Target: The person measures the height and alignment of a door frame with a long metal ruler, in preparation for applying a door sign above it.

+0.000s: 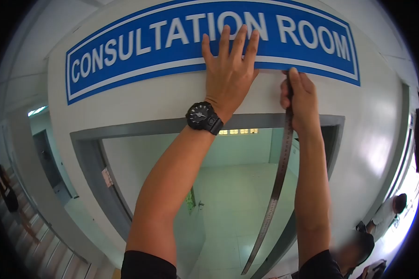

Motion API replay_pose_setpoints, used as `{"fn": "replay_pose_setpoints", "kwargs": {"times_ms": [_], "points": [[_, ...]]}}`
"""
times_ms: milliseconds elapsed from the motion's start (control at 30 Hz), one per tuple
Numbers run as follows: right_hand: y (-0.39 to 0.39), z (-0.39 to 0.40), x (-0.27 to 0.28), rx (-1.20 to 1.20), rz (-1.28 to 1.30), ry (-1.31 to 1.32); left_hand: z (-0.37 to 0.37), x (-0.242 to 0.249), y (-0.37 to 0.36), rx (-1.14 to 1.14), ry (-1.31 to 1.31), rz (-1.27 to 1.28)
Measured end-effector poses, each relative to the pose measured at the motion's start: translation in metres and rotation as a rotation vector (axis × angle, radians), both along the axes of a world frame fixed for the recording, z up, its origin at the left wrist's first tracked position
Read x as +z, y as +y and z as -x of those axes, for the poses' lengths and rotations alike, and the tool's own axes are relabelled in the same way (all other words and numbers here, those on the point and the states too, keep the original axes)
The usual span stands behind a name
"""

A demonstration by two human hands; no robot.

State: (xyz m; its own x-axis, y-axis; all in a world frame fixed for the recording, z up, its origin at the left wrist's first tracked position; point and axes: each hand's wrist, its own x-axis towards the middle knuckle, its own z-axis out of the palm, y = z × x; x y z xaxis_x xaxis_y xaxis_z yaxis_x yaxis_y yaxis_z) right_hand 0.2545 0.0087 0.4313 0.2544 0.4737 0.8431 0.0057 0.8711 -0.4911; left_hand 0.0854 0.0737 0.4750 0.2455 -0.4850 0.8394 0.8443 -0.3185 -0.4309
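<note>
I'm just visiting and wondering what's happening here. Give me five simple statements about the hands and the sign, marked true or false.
1. The left hand is spread over a blue sign. True.
2. The right hand holds a long ruler. True.
3. The watch is on the right wrist. False: a black watch is on the left wrist.
4. The sign reads "WAITING ROOM". False: it reads "CONSULTATION ROOM".
5. The sign is above a grey door frame. True.

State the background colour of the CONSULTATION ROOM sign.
The sign has a blue background, seen in the head view.
</note>
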Motion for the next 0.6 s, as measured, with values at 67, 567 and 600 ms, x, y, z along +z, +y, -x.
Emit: {"fn": "replay_pose_setpoints", "kwargs": {"times_ms": [67,567,600], "points": [[-0.004,0.004,-0.001,-0.052,-0.03,0.027,0.027,-0.001,0.004,-0.003,-0.001,0.023],[-0.014,0.007,0.005,-0.036,-0.028,0.077,0.086,0.005,0.02,0.087,0.027,-0.037],[-0.014,0.006,0.005,-0.041,-0.034,0.056,0.081,0.001,-0.007,0.149,-0.007,0.052]]}}
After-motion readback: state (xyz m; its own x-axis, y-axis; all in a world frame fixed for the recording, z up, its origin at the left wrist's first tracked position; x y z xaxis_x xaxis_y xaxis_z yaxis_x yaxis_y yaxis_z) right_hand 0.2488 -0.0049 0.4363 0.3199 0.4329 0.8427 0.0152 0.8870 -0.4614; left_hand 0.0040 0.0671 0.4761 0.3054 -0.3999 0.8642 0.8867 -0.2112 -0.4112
